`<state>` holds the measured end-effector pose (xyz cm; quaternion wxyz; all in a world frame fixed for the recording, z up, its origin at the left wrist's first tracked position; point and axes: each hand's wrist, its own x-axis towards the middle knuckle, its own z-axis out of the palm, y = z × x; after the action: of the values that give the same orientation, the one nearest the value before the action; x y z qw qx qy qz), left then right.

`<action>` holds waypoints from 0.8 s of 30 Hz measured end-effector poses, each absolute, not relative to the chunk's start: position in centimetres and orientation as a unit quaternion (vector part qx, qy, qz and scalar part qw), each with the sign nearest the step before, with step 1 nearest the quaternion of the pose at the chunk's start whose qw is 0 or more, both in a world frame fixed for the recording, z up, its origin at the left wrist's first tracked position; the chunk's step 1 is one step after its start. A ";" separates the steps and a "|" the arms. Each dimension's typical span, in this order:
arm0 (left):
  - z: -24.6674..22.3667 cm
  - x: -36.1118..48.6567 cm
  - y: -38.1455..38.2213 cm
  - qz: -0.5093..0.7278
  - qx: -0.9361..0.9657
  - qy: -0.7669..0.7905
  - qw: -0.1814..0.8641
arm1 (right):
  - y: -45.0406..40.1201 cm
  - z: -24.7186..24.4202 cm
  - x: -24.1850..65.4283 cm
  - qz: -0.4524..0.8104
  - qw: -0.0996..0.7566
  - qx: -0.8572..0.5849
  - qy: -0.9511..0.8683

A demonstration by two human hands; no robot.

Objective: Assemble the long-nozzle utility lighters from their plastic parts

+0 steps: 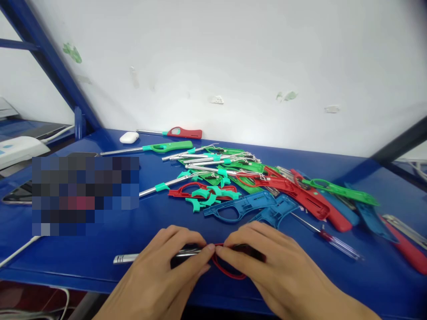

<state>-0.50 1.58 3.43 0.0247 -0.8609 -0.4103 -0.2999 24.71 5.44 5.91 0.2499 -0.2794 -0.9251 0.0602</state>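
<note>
Close to the table's front edge, my left hand (pixel 163 266) pinches a silver lighter tube (pixel 125 258), whose slotted tip points left. My right hand (pixel 270 266) grips a red lighter handle (pixel 230 273); its curved trigger loop shows under the fingers. Both thumbs and index fingers meet where tube and handle come together, so that joint is mostly hidden. Just beyond my hands are blue handle shells (pixel 245 206) and several small teal triggers (pixel 207 195). A screwdriver (pixel 342 246) with a clear handle lies right of my right hand.
Behind sits a heap of metal lighter tubes with wires (pixel 213 160) and red handle shells (pixel 300 195). A green lighter (pixel 173 146) and a red lighter (pixel 187 132) lie near the wall, beside a white earbud case (pixel 129 137). Pixelation covers something at left.
</note>
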 end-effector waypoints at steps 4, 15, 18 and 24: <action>2.8 -0.7 2.1 -0.317 -0.867 -0.385 -0.015 | 5.3 6.1 26.8 0.099 0.258 -0.351 -0.895; 3.8 1.4 2.4 -0.349 -0.836 -0.421 -0.032 | 3.9 5.7 29.2 0.122 0.303 -0.404 -0.854; 3.7 2.1 2.9 -0.330 -0.848 -0.414 -0.018 | 4.0 5.3 28.6 0.119 0.321 -0.407 -0.847; 3.5 2.3 3.6 -0.328 -0.857 -0.393 -0.055 | 3.7 5.0 28.7 0.117 0.343 -0.387 -0.848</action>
<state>2.33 3.57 3.55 -0.0554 -0.8573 -0.3928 -0.3281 28.69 3.66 5.02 0.3434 -0.3866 -0.8480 0.1167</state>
